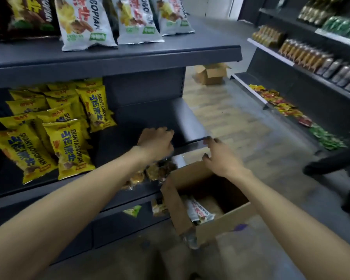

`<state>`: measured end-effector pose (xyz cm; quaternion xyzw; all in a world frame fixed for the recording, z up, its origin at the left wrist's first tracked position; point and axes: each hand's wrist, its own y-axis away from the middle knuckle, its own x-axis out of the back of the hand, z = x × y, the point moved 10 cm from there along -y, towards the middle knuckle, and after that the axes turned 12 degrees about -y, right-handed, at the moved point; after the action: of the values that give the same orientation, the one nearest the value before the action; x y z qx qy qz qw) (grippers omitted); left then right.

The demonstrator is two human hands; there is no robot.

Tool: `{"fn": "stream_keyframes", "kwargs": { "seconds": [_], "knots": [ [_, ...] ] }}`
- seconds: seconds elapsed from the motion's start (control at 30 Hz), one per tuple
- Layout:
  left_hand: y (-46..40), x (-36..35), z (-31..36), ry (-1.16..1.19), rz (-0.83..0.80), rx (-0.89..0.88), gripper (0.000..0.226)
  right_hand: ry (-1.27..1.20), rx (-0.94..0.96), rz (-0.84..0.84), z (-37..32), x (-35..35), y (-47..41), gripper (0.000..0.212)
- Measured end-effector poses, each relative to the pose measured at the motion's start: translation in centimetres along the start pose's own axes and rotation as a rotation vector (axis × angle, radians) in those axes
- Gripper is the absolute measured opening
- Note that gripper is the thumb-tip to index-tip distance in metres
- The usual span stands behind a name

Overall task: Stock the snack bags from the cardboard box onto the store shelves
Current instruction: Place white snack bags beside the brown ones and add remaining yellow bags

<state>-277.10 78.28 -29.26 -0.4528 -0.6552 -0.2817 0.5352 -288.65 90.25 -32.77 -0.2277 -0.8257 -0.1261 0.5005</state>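
Note:
An open cardboard box [220, 225] stands on the floor against the shelf unit, with a white snack bag [199, 212] lying inside. My right hand [220, 156] hovers over the box's far rim, fingers apart and nothing in it. My left hand [156, 143] reaches palm down over the bare right part of the middle shelf [129, 138]; its fingers curl downward and their tips are hidden. Clear bags of brown snacks [152, 172] lie on the shelf's front edge just under my left wrist. Yellow snack bags [69, 146] fill the shelf's left half.
White snack bags [85, 23] stand on the top shelf [109, 57]. A second open carton [210, 74] sits on the floor down the aisle. Opposite shelves on the right [311, 63] hold packets and bottles. A person's dark leg and shoe [331, 164] stand at right.

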Motion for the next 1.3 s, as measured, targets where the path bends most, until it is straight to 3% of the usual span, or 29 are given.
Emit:
{"fn": "stream_keyframes", "kwargs": {
  "seconds": [0.13, 0.3, 0.6, 0.83, 0.97, 1.2, 1.3],
  "knots": [
    [-1.1, -1.4, 5.7, 0.043, -0.041, -0.047, 0.017, -0.074, -0.038, 0.022, 4.6, -0.1, 0.6, 0.037],
    [-2.2, -5.4, 12.1, 0.13, -0.162, -0.066, 0.018, -0.147, -0.108, -0.079, 11.3, -3.0, 1.8, 0.038],
    [-3.1, -15.7, 18.1, 0.434, -0.33, 0.15, 0.017, -0.126, -0.234, -0.298, 21.3, -8.5, 3.6, 0.035],
    [-1.8, -22.8, 18.8, 0.463, -0.562, 0.251, 0.02, -0.131, -0.282, -0.399, 22.2, -12.5, 1.9, 0.04],
    [-0.5, -26.7, 19.3, 0.524, -0.7, 0.336, 0.025, -0.143, -0.277, -0.562, 20.7, -17.0, 1.6, 0.046],
    [1.7, -32.8, 22.1, 0.604, -0.889, 0.385, 0.067, -0.121, -0.304, -0.74, 21.6, -23.5, 1.0, 0.056],
    [1.9, -35.1, 21.9, 0.584, -0.931, 0.425, 0.065, -0.122, -0.348, -0.82, 23.1, -26.7, 0.4, 0.057]
  ]
}}
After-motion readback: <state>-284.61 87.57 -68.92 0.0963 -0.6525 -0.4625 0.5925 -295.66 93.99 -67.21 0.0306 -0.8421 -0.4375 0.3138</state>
